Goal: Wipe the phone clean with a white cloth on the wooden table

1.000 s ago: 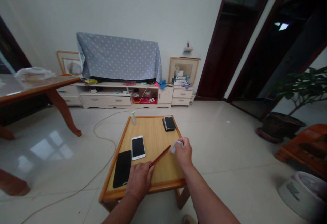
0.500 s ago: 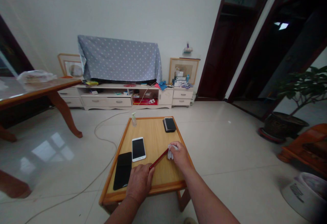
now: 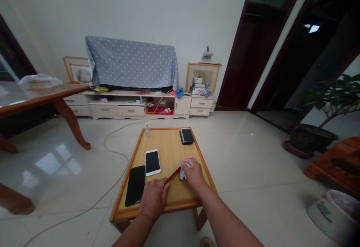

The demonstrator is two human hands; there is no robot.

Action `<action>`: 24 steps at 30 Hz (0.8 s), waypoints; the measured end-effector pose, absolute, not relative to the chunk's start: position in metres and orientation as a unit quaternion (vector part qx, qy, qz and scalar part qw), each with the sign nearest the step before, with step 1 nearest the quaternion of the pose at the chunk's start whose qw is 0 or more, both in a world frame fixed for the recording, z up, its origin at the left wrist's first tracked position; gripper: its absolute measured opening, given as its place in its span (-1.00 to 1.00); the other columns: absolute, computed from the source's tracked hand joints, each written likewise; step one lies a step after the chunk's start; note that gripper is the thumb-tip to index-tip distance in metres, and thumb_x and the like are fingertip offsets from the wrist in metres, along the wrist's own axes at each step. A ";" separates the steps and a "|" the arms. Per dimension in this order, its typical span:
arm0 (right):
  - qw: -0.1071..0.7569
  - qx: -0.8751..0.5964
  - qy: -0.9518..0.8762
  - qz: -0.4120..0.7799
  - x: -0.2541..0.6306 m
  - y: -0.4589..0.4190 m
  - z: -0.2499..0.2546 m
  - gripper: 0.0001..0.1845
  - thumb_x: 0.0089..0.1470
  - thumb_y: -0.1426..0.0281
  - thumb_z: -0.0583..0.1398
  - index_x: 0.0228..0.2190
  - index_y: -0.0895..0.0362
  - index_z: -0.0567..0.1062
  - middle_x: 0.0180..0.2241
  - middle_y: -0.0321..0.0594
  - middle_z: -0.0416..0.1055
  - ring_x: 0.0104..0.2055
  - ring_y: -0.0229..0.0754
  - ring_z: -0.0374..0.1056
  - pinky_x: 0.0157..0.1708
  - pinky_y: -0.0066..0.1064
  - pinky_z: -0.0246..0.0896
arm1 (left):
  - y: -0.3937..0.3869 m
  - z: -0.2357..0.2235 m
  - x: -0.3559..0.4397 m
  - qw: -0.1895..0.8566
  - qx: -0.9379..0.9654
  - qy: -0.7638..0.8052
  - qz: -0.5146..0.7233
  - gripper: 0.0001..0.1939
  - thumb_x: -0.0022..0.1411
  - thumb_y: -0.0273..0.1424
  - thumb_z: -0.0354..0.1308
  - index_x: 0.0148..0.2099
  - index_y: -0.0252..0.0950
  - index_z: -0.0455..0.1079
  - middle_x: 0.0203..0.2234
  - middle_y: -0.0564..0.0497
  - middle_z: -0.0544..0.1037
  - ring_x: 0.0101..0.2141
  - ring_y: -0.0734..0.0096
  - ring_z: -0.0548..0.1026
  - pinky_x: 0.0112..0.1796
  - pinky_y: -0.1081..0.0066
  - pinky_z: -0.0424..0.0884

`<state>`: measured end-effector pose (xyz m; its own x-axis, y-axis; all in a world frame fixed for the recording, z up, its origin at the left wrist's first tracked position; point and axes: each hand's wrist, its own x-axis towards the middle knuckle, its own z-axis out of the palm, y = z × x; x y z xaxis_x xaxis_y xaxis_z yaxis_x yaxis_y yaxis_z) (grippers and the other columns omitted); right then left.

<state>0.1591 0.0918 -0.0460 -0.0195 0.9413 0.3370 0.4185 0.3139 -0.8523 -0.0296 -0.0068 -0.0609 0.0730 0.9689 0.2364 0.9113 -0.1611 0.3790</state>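
My left hand (image 3: 153, 197) is closed on the near end of a slim dark red stick-like object (image 3: 172, 175), low over the small wooden table (image 3: 165, 142). My right hand (image 3: 194, 172) pinches a crumpled white tissue (image 3: 183, 172) around the far part of this red object. Just left of my left hand lies a black phone (image 3: 135, 186), its lower edge close to my fingers. Beyond it rests a white phone (image 3: 152, 162) with a dark screen. What the red object is exactly cannot be told, as both ends are covered.
Stacked phones (image 3: 186, 136) lie at the table's far right, and a small pump bottle (image 3: 147, 130) stands at its far left corner. A cable (image 3: 105, 142) runs over the floor. A larger table (image 3: 64, 93) is at left, a white bucket (image 3: 330, 215) at right.
My right hand, with the tissue, has slid along the red object toward my left hand, so less of it shows between them. My left hand stays nearly in place.
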 end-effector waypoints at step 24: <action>0.411 -0.467 -0.724 0.298 0.132 0.063 -0.041 -0.88 0.09 0.46 0.23 -0.43 0.11 0.59 -0.35 -0.26 0.47 -0.27 -0.22 0.40 -0.24 -0.46 0.20 | -0.005 -0.065 -0.031 0.047 0.730 0.644 0.224 -0.62 0.47 -0.21 -0.16 0.02 -0.17 0.46 -0.24 -0.06 0.59 -0.15 0.20 0.50 -0.11 0.26 0.27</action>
